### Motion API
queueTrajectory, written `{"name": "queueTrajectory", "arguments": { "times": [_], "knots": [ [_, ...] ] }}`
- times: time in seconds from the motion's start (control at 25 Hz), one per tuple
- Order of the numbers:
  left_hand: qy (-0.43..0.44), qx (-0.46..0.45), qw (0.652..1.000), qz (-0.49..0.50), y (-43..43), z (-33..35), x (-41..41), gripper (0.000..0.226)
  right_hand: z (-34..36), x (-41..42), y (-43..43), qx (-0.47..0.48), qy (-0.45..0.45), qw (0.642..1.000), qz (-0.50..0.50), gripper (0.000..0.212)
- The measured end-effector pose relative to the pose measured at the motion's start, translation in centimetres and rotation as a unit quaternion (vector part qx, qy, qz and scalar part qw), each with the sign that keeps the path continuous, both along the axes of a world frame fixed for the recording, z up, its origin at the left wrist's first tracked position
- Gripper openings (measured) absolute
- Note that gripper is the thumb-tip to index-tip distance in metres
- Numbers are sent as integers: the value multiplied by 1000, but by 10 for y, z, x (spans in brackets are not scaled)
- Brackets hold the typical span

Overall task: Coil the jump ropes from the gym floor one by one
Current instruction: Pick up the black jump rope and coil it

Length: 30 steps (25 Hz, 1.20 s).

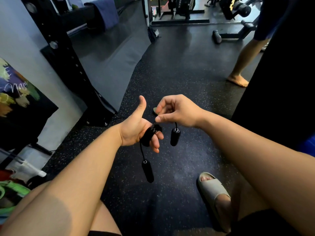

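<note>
The person sits low over the speckled rubber gym floor [179,74], both bare forearms stretched out in front; the left hand [134,132] is held flat and open, thumb pointing up, its fingers fairly straight, and the black jump rope [150,135] is wound in a tight bundle around those fingers; the right hand [179,111] pinches a strand of the cord between thumb and forefinger just above the bundle, the other fingers curled; one black handle [175,137] dangles on a short length of cord below the right hand, just beside the left fingertips; the second handle [148,172] hangs lower, under the left hand, clear of the floor; a pale slide sandal [213,193] on the person's foot rests on the floor to the right; farther off, another person's bare foot [238,80] stands on the floor, and a black rack upright [71,65] rises on the left with a blue towel [105,12] draped behind it.
</note>
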State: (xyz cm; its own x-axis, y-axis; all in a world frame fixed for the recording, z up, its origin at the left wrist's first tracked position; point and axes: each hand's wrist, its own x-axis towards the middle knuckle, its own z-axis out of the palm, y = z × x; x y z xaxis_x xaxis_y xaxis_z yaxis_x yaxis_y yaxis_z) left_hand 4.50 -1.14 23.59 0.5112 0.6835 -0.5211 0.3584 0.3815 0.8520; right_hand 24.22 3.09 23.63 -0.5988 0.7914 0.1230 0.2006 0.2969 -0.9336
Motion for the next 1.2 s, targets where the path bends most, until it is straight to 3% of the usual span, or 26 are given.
{"name": "queueTrajectory", "arguments": {
  "times": [0.2, 0.4, 0.6, 1.0, 1.2],
  "knots": [
    [-127, -1, 992, -9, 1, 5, -6, 128, -11, -2, -2, -75, 61, 995, 6, 7],
    [-175, 10, 984, 22, -3, 11, -9, 120, -19, -8, -15, -205, 82, 970, 104, 23],
    [-146, 38, 985, 79, -5, 15, -5, 115, -15, -13, -13, -149, 76, 984, 67, 36],
    [-93, 97, 967, 218, -10, 11, 4, 104, -9, -21, -14, -65, 26, 998, 7, 36],
    [-43, 156, 932, 324, -7, 3, 9, 100, -7, -25, -16, -28, 1, 1000, -10, 36]
  ]
}}
